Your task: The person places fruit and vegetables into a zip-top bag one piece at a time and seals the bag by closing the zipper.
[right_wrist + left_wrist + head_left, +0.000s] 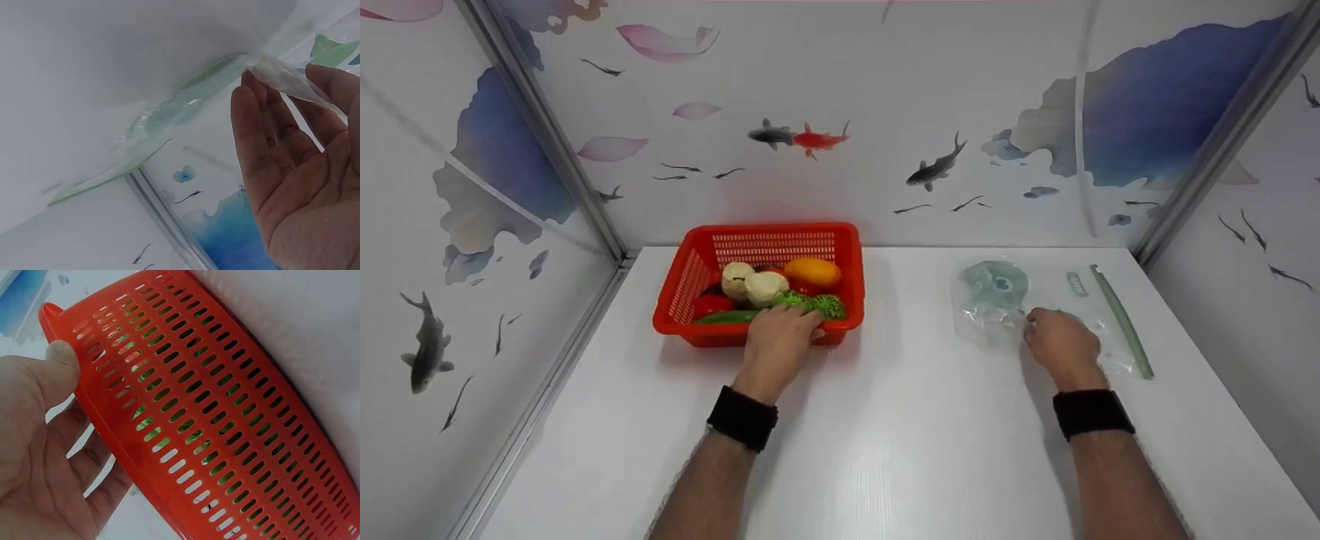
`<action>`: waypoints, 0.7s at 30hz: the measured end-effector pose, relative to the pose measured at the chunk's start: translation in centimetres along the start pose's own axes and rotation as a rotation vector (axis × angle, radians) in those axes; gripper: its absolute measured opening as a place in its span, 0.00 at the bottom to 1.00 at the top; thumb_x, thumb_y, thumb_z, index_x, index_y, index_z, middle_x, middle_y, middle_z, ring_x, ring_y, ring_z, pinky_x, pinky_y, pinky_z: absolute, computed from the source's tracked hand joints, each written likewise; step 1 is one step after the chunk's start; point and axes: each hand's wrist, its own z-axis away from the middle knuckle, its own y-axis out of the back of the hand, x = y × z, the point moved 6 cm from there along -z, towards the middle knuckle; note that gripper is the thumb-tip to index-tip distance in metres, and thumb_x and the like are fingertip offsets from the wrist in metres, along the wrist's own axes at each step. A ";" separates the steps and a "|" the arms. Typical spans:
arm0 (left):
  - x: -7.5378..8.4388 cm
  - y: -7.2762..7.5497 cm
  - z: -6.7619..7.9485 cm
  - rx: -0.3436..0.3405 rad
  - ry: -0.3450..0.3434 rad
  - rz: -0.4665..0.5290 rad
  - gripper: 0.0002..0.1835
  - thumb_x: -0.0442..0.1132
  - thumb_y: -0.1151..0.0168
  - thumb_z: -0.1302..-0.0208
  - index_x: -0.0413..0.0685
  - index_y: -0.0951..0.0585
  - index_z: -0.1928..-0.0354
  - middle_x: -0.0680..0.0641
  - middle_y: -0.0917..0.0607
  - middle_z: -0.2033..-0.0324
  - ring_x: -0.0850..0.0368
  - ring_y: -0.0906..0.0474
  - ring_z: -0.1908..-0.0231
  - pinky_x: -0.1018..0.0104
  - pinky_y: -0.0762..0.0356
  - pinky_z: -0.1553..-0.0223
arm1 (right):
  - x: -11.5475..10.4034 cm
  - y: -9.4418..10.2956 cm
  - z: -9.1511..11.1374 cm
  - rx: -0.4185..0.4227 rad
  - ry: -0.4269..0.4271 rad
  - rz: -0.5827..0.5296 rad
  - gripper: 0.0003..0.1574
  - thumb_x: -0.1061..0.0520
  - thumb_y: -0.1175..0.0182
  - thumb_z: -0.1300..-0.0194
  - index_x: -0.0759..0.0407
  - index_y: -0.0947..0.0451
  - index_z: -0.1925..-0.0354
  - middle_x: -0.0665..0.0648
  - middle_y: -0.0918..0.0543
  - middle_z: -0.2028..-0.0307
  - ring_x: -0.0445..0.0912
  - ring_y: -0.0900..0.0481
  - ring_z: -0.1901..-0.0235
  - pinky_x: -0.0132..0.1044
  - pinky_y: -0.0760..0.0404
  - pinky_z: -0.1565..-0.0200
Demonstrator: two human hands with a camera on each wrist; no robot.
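In the head view, a red perforated plastic basket holds vegetables and fruit. My left hand lies over its front rim, fingers inside by the green pieces. From the left wrist, the thumb of that hand presses the rim of the basket while the fingers reach past it. To the right, a clear plastic bag with green print lies flat, a green strip along its right side. My right hand pinches its near edge, a fold of film between thumb and fingers.
Among the basket's contents are two whitish round pieces, a yellow-orange piece, a red one and a long green one. The white table is enclosed by printed panels at the back and both sides.
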 end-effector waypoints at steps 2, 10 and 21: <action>0.2 0.0 0.1 -0.008 -0.001 0.009 0.17 0.53 0.26 0.17 0.60 0.07 0.34 0.47 0.03 0.41 0.43 0.08 0.43 0.46 0.07 0.37 | -1.1 -0.4 0.5 -0.021 0.007 0.000 0.22 0.58 0.37 0.15 0.73 0.13 0.35 0.79 0.08 0.45 0.71 0.07 0.51 0.63 0.09 0.57; 0.4 0.1 0.5 0.018 -0.004 0.027 0.18 0.53 0.24 0.19 0.61 0.07 0.34 0.49 0.03 0.40 0.44 0.07 0.44 0.48 0.06 0.39 | -5.6 -1.6 2.5 -0.183 0.059 0.041 0.35 0.46 0.27 0.17 0.80 0.16 0.39 0.67 0.12 0.62 0.56 0.17 0.64 0.51 0.14 0.61; 0.6 0.1 0.4 0.006 -0.015 0.007 0.18 0.54 0.25 0.18 0.61 0.07 0.33 0.48 0.03 0.39 0.44 0.07 0.42 0.47 0.07 0.37 | -10.3 -3.4 3.5 -0.349 0.191 -0.090 0.46 0.44 0.34 0.11 0.75 0.31 0.16 0.80 0.18 0.24 0.72 0.18 0.22 0.68 0.17 0.21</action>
